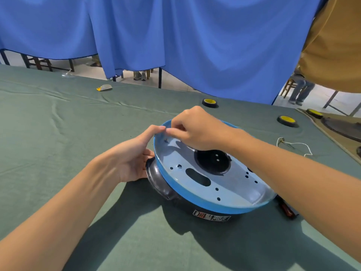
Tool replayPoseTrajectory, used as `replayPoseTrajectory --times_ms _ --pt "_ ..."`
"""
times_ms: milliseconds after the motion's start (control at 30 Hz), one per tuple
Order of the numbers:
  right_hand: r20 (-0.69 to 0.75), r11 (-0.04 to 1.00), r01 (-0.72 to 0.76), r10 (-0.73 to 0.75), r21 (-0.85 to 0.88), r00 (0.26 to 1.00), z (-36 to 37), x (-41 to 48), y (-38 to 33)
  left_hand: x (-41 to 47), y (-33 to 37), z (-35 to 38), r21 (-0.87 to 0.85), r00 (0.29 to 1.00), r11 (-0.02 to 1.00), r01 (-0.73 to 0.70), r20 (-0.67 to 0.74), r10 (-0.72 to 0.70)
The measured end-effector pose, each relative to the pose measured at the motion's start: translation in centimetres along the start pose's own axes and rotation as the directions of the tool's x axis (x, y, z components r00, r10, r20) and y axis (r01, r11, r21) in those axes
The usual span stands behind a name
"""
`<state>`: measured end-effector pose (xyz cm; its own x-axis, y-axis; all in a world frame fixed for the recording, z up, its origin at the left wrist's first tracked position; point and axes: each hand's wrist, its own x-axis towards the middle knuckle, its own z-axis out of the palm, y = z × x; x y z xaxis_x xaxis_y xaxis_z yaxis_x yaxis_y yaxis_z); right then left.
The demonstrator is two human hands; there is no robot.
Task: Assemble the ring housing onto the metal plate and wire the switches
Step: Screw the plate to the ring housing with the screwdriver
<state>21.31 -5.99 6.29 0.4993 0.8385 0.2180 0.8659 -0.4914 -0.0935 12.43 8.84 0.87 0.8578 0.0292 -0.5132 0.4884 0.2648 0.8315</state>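
Note:
A round metal plate (207, 173) with several holes and a raised rim lies on a black ring housing (156, 180) on the green cloth. A label shows on the housing's front wall. My left hand (132, 157) grips the plate's left edge, thumb low by the housing and fingertips up on the rim. My right hand (195, 130) reaches over the plate's far left rim and pinches something tiny between thumb and forefinger; it is too small to identify. The fingertips of both hands almost meet there. A small dark spot sits in the plate just below them.
Three yellow-cored black tape rolls (209, 102) (286, 120) (314, 113) lie behind the plate. A white wire with a terminal (293, 144) lies to the right, and a dark red tool handle (286, 210) under my right forearm. Another dark housing (341, 128) is at the right edge. A blue curtain hangs behind.

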Motion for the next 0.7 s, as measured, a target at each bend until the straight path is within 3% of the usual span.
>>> replayPoseTrajectory --times_ms 100,233,300,400,533,700 --pt "-0.120 0.987 -0.120 0.132 0.108 0.984 -1.3 -1.8 2.0 -0.1 -0.1 -0.6 -0.024 0.999 1.000 -0.003 -0.038 0.003" --pt "-0.259 0.928 -0.331 0.367 0.171 0.893 -3.1 -6.0 6.2 -0.7 -0.6 -1.4 -0.068 0.996 0.997 -0.027 -0.084 0.021" --pt "-0.240 0.867 -0.470 0.497 0.163 0.834 -3.4 -8.3 8.4 -1.3 -0.8 -1.8 -0.070 0.996 0.997 -0.015 -0.090 0.008" --pt "-0.041 0.769 -0.636 0.639 0.061 0.768 -3.1 -11.6 10.5 -2.3 -1.2 -2.6 -0.062 0.995 0.998 -0.005 -0.103 -0.001" --pt "0.117 0.780 -0.626 0.623 -0.010 0.774 -1.8 -14.2 10.2 -3.4 -1.4 -3.6 -0.071 0.993 0.997 -0.007 -0.116 -0.002" --pt "0.069 0.808 -0.571 0.584 -0.144 0.809 -0.1 -14.1 8.9 -4.0 -1.6 -3.6 -0.058 0.990 0.998 -0.023 -0.142 0.015"
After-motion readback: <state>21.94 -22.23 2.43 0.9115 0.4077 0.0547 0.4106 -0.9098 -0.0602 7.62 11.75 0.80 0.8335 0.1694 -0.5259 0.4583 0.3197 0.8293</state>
